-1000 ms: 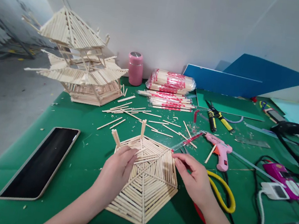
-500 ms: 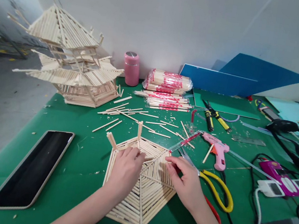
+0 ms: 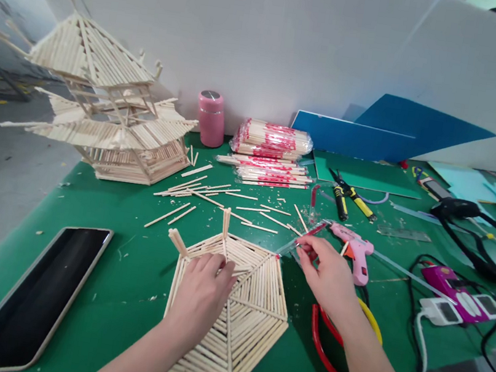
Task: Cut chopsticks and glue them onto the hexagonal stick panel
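Note:
A hexagonal panel of wooden sticks lies flat on the green table, with two stick bundles standing up at its far left corners. My left hand rests over its left part, fingers closed on a wooden stick whose end shows beside the fingertips. Right of the panel, my right hand is in a pinch near a clear and red plastic wrapper; what the fingertips hold, if anything, cannot be made out. Under that wrist lies a tool with red and yellow handles, partly hidden.
A stick-built pagoda model stands back left. Loose sticks, wrapped chopstick packs and a pink flask lie beyond the panel. To the right are a pink glue gun, yellow-black pliers and a power strip; a phone lies left.
My right hand has moved off the panel, right and away from me, towards the plastic wrapper. My left hand stays over the panel. The whole view has shifted slightly.

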A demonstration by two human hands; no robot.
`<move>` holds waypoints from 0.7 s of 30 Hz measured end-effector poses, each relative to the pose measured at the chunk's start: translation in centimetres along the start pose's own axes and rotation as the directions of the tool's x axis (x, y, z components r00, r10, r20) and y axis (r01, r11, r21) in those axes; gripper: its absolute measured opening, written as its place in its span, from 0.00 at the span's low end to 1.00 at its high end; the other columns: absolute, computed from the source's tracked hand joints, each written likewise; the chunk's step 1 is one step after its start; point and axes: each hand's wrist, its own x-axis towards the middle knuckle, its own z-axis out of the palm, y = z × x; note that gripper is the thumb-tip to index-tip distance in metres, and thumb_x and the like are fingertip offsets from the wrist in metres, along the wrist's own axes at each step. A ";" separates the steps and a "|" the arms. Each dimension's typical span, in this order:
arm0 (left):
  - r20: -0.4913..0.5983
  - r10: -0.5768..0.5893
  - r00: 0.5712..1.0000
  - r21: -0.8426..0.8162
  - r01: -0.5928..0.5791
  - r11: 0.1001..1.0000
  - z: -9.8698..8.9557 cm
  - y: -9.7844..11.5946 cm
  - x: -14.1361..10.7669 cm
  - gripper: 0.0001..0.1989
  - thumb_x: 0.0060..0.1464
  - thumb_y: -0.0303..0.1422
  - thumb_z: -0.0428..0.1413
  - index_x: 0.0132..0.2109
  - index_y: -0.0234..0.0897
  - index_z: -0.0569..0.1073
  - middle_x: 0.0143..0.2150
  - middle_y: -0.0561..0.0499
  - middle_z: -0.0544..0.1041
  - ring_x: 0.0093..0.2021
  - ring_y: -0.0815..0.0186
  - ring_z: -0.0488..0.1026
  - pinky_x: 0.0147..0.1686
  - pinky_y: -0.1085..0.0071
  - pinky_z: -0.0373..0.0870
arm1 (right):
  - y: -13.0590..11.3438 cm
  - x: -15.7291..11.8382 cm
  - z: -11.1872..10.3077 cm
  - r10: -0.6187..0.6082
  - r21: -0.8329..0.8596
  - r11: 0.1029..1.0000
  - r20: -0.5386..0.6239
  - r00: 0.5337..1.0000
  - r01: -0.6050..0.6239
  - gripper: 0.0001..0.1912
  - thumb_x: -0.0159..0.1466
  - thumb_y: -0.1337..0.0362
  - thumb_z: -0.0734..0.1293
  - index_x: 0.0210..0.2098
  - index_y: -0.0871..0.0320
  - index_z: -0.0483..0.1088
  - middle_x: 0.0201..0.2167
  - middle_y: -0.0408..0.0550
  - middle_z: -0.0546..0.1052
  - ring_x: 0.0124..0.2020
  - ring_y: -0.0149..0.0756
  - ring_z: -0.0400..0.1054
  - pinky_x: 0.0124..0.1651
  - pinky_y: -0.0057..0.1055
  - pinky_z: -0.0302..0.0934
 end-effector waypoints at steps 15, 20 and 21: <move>-0.079 -0.026 0.997 -0.054 0.022 0.998 -0.5 -0.3 -0.2 0.10 0.53 0.30 0.47 0.41 0.35 0.69 0.38 0.43 0.70 0.38 0.57 0.66 0.37 0.60 0.62 | 1.8 12.2 3.2 -0.007 -0.206 0.978 0.136 0.991 0.035 0.08 0.60 0.67 0.59 0.39 0.58 0.66 0.36 0.46 0.71 0.34 0.33 0.66 0.34 0.31 0.61; -0.142 -0.010 0.990 -0.108 -0.005 0.994 -0.4 -0.4 -0.4 0.10 0.53 0.29 0.47 0.40 0.34 0.70 0.37 0.43 0.70 0.37 0.58 0.66 0.36 0.60 0.63 | 4.2 15.8 1.7 0.064 -0.262 0.965 0.184 0.981 -0.013 0.13 0.61 0.62 0.59 0.44 0.60 0.63 0.42 0.49 0.68 0.38 0.34 0.66 0.38 0.37 0.62; -0.151 -0.009 0.989 -0.115 -0.009 0.993 -0.4 -0.4 -0.5 0.10 0.52 0.29 0.47 0.40 0.34 0.70 0.37 0.43 0.71 0.37 0.58 0.66 0.36 0.61 0.63 | 4.5 16.3 1.5 0.060 -0.270 0.963 0.201 0.978 -0.004 0.13 0.61 0.63 0.59 0.45 0.60 0.63 0.43 0.49 0.68 0.38 0.34 0.66 0.39 0.37 0.62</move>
